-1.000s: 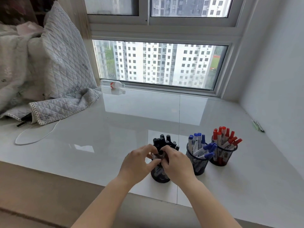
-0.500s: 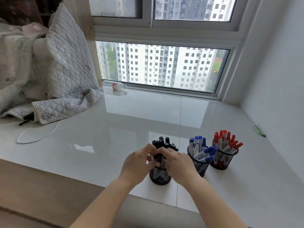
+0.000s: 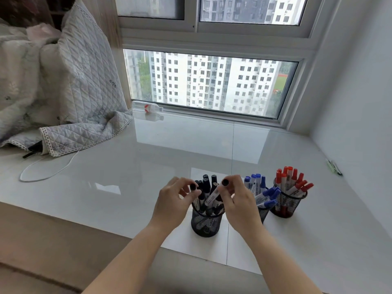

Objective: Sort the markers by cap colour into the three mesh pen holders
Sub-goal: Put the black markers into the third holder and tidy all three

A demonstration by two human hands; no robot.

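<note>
Three black cylindrical wire-mesh pen holders stand upright in a row on the glossy white bench. The left holder (image 3: 206,223) contains black-capped markers (image 3: 206,184), caps up; one white-barrelled marker (image 3: 213,196) leans across its mouth, and two further black caps are pinched at fingertip level above it. The middle holder (image 3: 263,211), partly hidden, carries blue-capped markers (image 3: 257,181), several tilted rightward. The right holder (image 3: 286,205) carries red-capped markers (image 3: 289,176), fanned to the right.

Three mesh holders (image 3: 207,221) (image 3: 263,211) (image 3: 286,205) stand in a row on the sill (image 3: 148,166), running toward 2 o'clock. A quilt (image 3: 80,98) lies at 10 o'clock, a bottle (image 3: 151,107) at 12.
</note>
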